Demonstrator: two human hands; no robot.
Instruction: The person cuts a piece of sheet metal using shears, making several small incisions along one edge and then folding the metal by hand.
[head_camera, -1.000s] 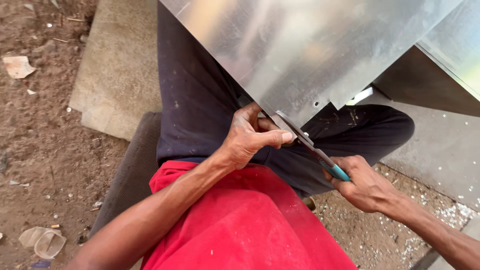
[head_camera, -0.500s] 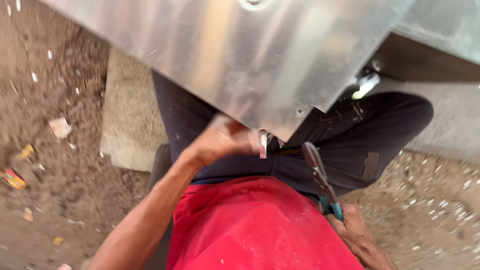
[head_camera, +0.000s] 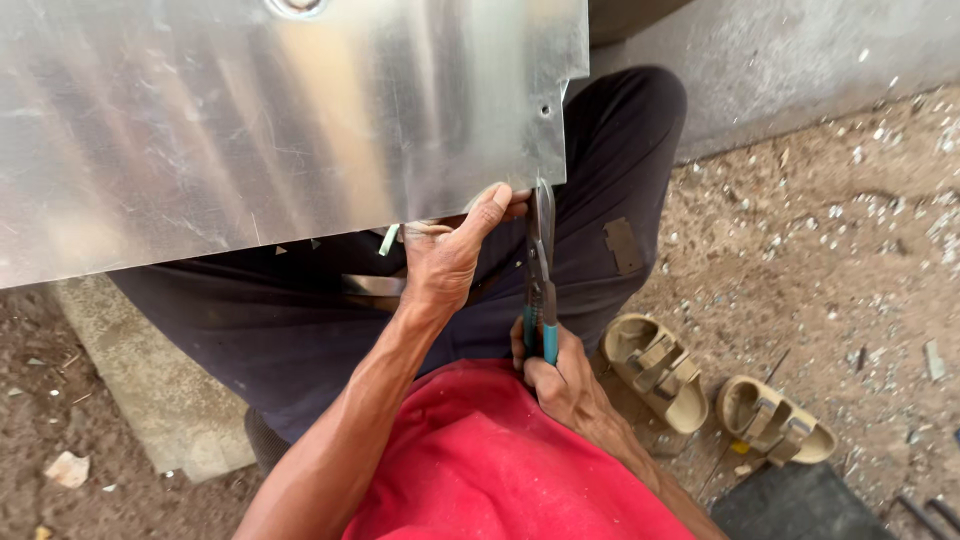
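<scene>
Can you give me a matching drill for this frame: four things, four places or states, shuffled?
Things:
1. metal sheet
2. snips
3. left hand
4. sandals

Places or states:
A. on the dirt to the person's right
B. grips the sheet's lower edge
C. shiny, lying across the lap
D. teal-handled, held in the right hand, blades at the sheet's edge

Pairs: 1-C, 2-D, 3-B, 4-A
</scene>
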